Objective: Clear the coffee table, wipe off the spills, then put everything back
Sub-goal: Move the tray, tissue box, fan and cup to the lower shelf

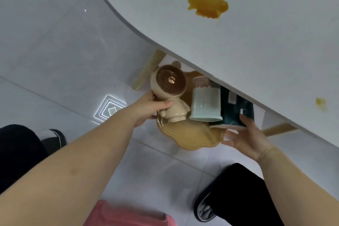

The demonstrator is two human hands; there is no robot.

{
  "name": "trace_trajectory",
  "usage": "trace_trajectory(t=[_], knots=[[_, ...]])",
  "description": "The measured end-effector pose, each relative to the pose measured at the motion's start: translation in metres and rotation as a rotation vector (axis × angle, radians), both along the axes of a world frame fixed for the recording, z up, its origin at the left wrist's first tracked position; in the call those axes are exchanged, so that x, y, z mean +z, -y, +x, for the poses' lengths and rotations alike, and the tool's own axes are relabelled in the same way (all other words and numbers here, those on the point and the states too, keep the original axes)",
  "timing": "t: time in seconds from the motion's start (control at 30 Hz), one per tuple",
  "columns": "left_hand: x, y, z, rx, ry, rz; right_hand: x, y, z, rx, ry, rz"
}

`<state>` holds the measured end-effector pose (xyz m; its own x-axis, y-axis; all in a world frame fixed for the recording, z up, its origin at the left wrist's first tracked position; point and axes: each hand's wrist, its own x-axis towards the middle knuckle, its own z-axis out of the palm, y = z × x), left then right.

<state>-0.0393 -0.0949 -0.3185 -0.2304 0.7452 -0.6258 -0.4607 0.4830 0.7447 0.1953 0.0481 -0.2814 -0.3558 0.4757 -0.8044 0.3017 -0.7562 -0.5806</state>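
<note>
Tray (194, 138), amber and wavy-rimmed, sits between the two hands, below the near edge of the desk (238, 51) and above the floor (55, 42). The left hand (146, 109) grips the bear-shaped fan (171, 82) at its neck, thumb curled across the front and fingers behind; the fan stands upright at the tray's left end. The right hand (246, 138) is well apart from the left, at the tray's right end. Its fingers are spread and fairly straight along the rim, and its thumb is raised against the dark teal box (236, 113). Between fan and box stands a pale green ribbed cup (205, 104), touching both. Box and cup reach partly under the desk edge. On the desktop lies a large orange spill (207, 4), with smaller splashes (320, 104) nearby. A pale wooden leg (146, 71) slants down behind the fan. Near the bottom edge shows a pink object (128, 214), blurred.
</note>
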Motion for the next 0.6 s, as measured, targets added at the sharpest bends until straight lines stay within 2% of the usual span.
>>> trace_trajectory(t=[0.33, 0.6], knots=[[-0.017, -0.025, 0.005, -0.063, -0.022, -0.010, -0.021, -0.026, 0.001, -0.042, 0.047, -0.033], [-0.017, -0.061, 0.005, -0.148, -0.112, -0.060, -0.029, -0.031, 0.007, -0.127, 0.051, 0.022]])
